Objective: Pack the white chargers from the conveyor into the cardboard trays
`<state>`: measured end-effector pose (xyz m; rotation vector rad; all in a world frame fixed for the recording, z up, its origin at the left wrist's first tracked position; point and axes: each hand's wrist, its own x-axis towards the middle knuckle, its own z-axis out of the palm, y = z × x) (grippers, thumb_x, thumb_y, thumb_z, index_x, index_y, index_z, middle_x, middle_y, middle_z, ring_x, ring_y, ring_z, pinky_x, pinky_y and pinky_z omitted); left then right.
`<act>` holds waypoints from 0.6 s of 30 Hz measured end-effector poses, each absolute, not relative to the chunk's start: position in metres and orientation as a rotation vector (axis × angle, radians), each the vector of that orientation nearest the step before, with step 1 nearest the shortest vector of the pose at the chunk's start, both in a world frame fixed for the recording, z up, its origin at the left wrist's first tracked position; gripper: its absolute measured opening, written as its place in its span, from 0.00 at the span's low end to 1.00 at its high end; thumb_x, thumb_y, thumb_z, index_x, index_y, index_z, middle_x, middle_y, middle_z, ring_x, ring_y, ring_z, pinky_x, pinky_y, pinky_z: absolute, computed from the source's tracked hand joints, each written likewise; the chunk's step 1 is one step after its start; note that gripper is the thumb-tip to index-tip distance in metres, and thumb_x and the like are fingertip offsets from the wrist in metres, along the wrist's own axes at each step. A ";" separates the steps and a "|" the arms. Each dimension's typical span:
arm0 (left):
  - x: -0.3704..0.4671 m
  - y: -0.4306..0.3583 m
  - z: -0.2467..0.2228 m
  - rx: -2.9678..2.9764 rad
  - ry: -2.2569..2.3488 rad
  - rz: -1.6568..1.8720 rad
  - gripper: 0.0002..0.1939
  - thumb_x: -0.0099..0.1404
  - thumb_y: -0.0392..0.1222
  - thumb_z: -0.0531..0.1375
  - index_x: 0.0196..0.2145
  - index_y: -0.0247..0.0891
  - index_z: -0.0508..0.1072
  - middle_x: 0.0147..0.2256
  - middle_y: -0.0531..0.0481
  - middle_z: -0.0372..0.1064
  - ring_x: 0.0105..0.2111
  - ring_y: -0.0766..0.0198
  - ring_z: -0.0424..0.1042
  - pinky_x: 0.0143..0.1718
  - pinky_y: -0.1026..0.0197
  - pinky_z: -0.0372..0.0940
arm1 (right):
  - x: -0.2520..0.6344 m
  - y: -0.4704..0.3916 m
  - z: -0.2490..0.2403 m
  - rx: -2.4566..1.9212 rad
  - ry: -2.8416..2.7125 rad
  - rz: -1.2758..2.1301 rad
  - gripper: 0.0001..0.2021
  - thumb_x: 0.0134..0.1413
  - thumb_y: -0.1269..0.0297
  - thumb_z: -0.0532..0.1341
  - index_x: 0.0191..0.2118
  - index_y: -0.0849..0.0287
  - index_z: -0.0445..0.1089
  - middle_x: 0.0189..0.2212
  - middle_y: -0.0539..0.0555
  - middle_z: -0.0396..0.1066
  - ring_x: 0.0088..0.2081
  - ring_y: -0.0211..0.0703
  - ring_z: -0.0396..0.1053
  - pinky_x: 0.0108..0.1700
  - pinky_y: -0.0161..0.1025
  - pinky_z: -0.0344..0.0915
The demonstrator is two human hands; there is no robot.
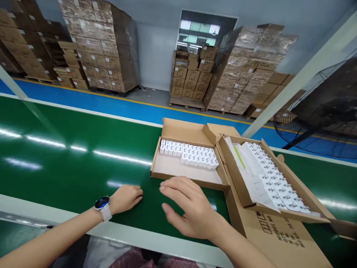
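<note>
My right hand (192,208) is raised just in front of a shallow cardboard box (184,178), its thumb and fingers apart with nothing between them. In that box, white plugs or adapters (199,154) with small metal tips stand in rows along the far side; the near part shows bare lining. To the left, my left hand (126,199) is low over the green belt (83,175), fingers curled in and nothing visible in them. A watch (102,203) is on that wrist.
A second tilted box (240,182) of white pieces, with white sheets (248,167), rests on a printed carton (267,238) at right. A fan (329,108) and a slanted post (301,78) stand beyond. Wrapped carton stacks (97,48) line the wall.
</note>
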<state>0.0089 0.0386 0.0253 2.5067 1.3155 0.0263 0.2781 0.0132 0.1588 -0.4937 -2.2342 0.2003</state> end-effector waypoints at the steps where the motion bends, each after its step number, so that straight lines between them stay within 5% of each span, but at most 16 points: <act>1: -0.002 0.036 0.029 2.516 1.347 0.001 0.12 0.72 0.36 0.52 0.36 0.39 0.75 0.36 0.46 0.75 0.35 0.56 0.76 0.36 0.59 0.65 | 0.285 0.017 0.156 -0.507 -2.220 0.172 0.12 0.65 0.72 0.59 0.52 0.61 0.69 0.44 0.61 0.77 0.46 0.47 0.74 0.46 0.45 0.74; 6: -0.033 0.012 0.023 2.502 1.490 0.173 0.18 0.75 0.39 0.48 0.34 0.40 0.74 0.35 0.48 0.74 0.33 0.59 0.74 0.33 0.61 0.62 | 0.317 0.030 0.083 -0.732 -2.298 0.186 0.10 0.65 0.75 0.55 0.47 0.58 0.70 0.39 0.58 0.77 0.37 0.45 0.75 0.37 0.40 0.73; 11: -0.025 0.001 0.012 2.572 1.380 0.404 0.08 0.71 0.37 0.55 0.38 0.41 0.76 0.44 0.47 0.74 0.42 0.58 0.74 0.42 0.60 0.66 | 0.339 0.023 0.000 -1.040 -2.689 0.199 0.15 0.62 0.74 0.55 0.49 0.55 0.74 0.49 0.60 0.76 0.47 0.52 0.75 0.44 0.44 0.75; 18: -0.025 0.003 0.014 2.600 1.398 0.392 0.05 0.65 0.39 0.65 0.40 0.43 0.78 0.51 0.47 0.74 0.49 0.52 0.73 0.51 0.55 0.67 | 0.351 0.032 -0.025 -1.445 -2.885 0.467 0.19 0.56 0.73 0.56 0.51 0.53 0.74 0.58 0.59 0.71 0.53 0.54 0.71 0.52 0.46 0.72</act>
